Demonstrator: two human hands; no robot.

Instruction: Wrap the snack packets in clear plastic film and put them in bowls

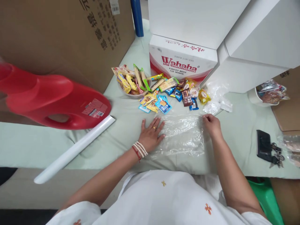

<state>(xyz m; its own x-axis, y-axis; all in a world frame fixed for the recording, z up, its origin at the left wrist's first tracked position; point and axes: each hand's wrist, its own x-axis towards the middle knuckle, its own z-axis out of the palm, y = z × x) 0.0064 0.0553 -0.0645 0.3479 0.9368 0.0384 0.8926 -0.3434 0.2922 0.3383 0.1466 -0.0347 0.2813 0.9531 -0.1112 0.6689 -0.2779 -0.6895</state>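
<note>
A clear plastic bag (181, 134) lies flat on the pale green cloth in front of me. My left hand (151, 133) rests flat with fingers spread on the bag's left edge; it wears a ring and bead bracelets. My right hand (211, 125) has its fingers curled at the bag's upper right corner, pinching the plastic. Just beyond the bag lies a heap of small wrapped snacks (171, 93), several of them in a shallow bowl (131, 92) at the left.
A red jug (58, 100) lies on its side at left, above a white tube (75, 148). A Wahaha water carton (182, 62) and white boxes (234, 37) stand behind. Crumpled plastic bags (217, 100), a white bowl of packets (267, 93), a black wallet with keys (266, 145).
</note>
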